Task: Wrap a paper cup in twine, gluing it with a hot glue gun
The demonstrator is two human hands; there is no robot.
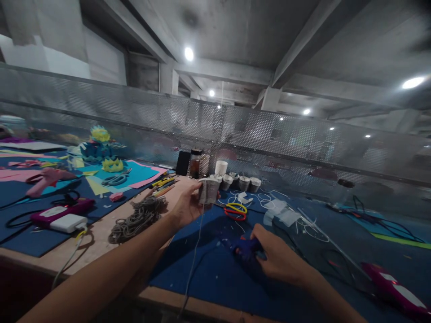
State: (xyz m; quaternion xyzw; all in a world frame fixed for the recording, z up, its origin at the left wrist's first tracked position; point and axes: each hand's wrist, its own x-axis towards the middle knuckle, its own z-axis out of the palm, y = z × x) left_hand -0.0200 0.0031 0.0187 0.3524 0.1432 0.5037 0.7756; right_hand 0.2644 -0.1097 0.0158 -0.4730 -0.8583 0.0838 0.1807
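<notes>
My left hand is closed around a small grey cup, raised above the blue mat. A thin grey cord hangs from the cup down over the table's front edge. My right hand grips a dark blue glue gun, its nozzle pointing left, below and apart from the cup. Scissors with red and yellow handles lie between the two hands. Behind the held cup stand several similar grey cups and a white cup.
A heap of grey cord lies left of my forearm. Further left are a pink glue gun, a purple power strip and coloured paper. Clear plastic scraps and another power strip are on the right. A perforated metal panel stands behind.
</notes>
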